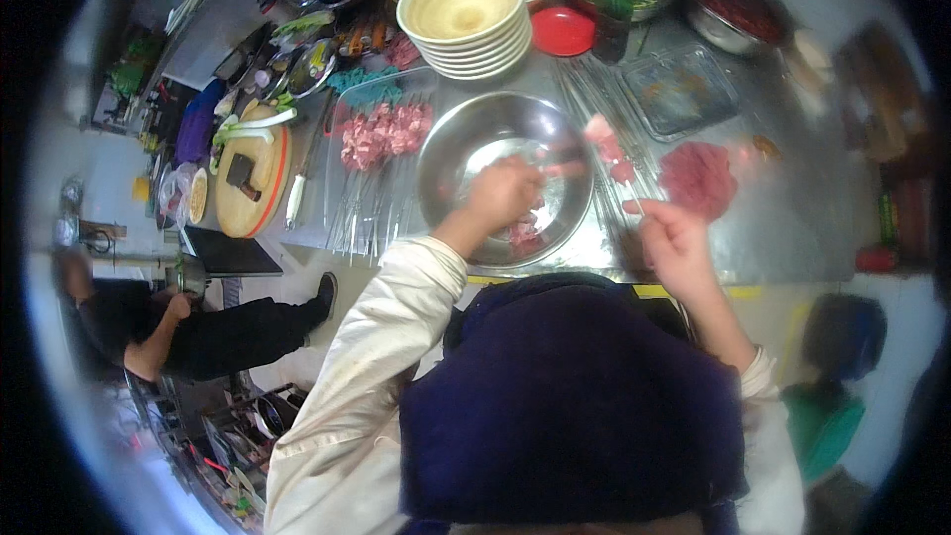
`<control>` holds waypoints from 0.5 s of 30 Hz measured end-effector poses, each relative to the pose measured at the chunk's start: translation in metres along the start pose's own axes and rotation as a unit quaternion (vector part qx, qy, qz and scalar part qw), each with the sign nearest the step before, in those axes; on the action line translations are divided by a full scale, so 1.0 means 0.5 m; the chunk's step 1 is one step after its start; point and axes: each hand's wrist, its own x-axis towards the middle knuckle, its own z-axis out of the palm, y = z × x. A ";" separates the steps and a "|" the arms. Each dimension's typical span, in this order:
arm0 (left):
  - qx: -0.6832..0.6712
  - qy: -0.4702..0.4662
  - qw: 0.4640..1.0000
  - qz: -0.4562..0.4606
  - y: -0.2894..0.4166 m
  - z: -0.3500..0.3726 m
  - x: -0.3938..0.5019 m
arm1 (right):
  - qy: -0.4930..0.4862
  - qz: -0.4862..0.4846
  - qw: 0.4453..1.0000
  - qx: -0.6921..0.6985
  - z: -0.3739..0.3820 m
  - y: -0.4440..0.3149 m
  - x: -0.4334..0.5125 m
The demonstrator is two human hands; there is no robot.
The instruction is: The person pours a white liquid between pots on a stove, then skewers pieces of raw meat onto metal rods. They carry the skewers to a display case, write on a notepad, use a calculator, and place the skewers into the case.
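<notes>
My right hand (672, 241) pinches a thin metal skewer (634, 195) near the counter's front. Several pieces of raw meat (611, 148) are threaded on its far end, pointing away from me. My left hand (501, 197) is over the inside of a wide stainless steel bowl (438, 163), fingers curled; whether they hold anything is hidden. Below that hand, a small heap of raw meat pieces (526, 234) lies in the bowl. Bare metal skewers (583, 89) lie in a bundle right of the bowl. Left of it, a clear plastic tray (338, 197) holds loaded meat skewers (386, 134).
A stack of cream bowls (475, 52) stands behind the steel bowl. A red cloth-like bundle (698, 178) lies beyond my right hand. Leftward are a white-handled knife (296, 200) and a cleaver (241, 174) on a round wooden board (271, 200). Another person (215, 338) is at far left.
</notes>
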 end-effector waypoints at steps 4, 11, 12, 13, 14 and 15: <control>0.077 0.034 0.994 0.074 -0.007 0.073 0.001 | 0.016 -0.028 0.997 -0.074 -0.008 0.035 -0.035; -0.700 -0.006 0.695 -0.162 -0.061 0.015 -0.005 | -0.045 -0.022 0.994 -0.099 0.017 0.073 -0.059; -0.764 0.008 0.625 -0.158 -0.043 -0.021 -0.020 | -0.065 -0.040 0.991 -0.110 0.025 0.080 -0.055; -0.823 0.020 0.548 -0.149 -0.029 -0.044 -0.030 | -0.083 -0.057 0.987 -0.122 0.029 0.079 -0.052; -0.842 0.038 0.515 -0.156 -0.029 -0.051 -0.034 | -0.099 -0.055 0.986 -0.121 0.033 0.071 -0.049; -0.858 0.041 0.487 -0.159 -0.018 -0.067 -0.034 | -0.092 -0.067 0.985 -0.131 0.037 0.065 -0.047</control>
